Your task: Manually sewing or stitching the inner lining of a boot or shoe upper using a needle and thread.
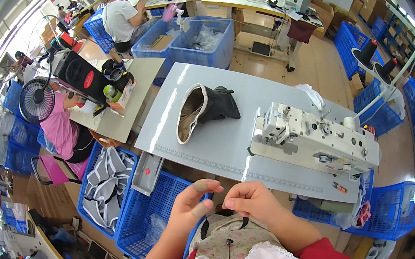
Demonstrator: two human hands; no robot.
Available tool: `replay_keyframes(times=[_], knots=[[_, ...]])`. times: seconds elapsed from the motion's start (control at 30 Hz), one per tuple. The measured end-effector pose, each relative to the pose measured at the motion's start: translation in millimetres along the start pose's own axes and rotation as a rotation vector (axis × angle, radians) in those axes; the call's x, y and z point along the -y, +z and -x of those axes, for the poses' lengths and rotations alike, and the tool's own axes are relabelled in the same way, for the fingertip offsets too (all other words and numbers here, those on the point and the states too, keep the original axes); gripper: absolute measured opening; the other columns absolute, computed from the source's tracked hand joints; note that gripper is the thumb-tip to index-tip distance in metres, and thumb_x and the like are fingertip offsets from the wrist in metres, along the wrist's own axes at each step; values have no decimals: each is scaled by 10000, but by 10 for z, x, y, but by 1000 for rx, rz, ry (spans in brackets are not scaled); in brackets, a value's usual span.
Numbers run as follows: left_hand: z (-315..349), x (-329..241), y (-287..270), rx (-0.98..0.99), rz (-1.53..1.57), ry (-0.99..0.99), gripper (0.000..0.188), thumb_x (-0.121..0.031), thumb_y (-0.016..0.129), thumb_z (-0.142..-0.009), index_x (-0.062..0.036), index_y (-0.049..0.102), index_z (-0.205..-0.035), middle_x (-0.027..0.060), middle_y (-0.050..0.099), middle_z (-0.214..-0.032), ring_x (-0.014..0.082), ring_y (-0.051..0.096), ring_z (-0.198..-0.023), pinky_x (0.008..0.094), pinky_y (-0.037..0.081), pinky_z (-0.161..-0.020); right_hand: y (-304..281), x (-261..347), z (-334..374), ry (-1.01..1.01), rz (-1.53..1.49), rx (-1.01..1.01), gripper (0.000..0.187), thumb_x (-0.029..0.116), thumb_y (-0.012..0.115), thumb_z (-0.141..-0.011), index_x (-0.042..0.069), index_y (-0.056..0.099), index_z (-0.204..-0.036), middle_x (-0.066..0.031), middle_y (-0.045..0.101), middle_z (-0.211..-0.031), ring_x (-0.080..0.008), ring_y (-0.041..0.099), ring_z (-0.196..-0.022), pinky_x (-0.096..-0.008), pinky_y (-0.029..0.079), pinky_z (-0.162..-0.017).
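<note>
My left hand (192, 203) is raised in front of the table's near edge, with thumb and forefinger apart and tan tape wrapped on them. Nothing shows between them. Close beside it, my right hand (256, 203) is closed, thumb pressed to forefinger; whatever it pinches is hidden or too small to name. Both are above my flowered apron (240, 241), touching nothing else that I can see. Farther off on the grey table (198, 157) lies a black boot-shaped piece (216, 104), its pale-rimmed opening facing left and showing a brown lining.
A white sewing machine (316, 141) stands at the table's right, with orange-handled snips (339, 187) near its front. Blue crates (140, 225) sit below left, one holding grey-and-white cut pieces (107, 184). A small fan (37, 100) and other people at work are farther left.
</note>
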State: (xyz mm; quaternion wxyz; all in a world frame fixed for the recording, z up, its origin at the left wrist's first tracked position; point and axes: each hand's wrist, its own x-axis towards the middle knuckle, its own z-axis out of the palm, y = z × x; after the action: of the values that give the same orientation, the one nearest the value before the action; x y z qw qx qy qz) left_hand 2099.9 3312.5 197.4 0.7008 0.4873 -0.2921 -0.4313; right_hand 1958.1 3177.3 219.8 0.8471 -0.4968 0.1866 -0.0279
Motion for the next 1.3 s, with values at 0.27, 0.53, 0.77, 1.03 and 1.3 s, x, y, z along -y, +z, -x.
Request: replay_keyframes(times=[0.27, 0.53, 0.77, 1.03, 1.3], knots=[[-63, -171, -16, 253, -80, -309, 168, -87, 553, -859, 60, 630, -886, 89, 644, -833, 157, 593, -806, 274, 456, -769, -58, 112, 8, 123, 64, 61, 101, 129, 627, -810, 29, 644, -813, 9, 574, -651, -36, 405, -489, -191, 288, -438], [-124, -158, -40, 319, -113, -453, 168, -107, 596, -835, 49, 655, -816, 79, 661, -772, 139, 609, -761, 261, 465, -744, -106, 79, -26, 125, 73, 65, 114, 146, 645, -794, 33, 638, -780, 21, 548, -612, -36, 413, -483, -194, 289, -434], [-117, -163, 4, 257, -95, -498, 158, -91, 625, -763, 55, 667, -811, 126, 658, -761, 193, 621, -727, 294, 474, -733, -122, 76, -23, 128, 87, 82, 110, 142, 633, -800, 32, 642, -812, 3, 592, -669, -37, 415, -500, -192, 294, -442], [-144, -156, 15, 264, -58, -516, 149, -88, 620, -751, 56, 660, -765, 133, 651, -757, 200, 615, -709, 302, 475, -705, -162, 46, -41, 123, 58, 92, 113, 136, 632, -804, 23, 638, -811, -3, 589, -665, -46, 416, -503, -202, 311, -457], [-164, -73, -76, 339, 15, -504, 128, -78, 618, -807, 39, 666, -828, 87, 661, -772, 141, 613, -735, 257, 469, -717, -178, 39, -65, 117, 52, 98, 116, 129, 631, -804, 13, 638, -808, -8, 592, -661, -51, 431, -504, -207, 337, -461]])
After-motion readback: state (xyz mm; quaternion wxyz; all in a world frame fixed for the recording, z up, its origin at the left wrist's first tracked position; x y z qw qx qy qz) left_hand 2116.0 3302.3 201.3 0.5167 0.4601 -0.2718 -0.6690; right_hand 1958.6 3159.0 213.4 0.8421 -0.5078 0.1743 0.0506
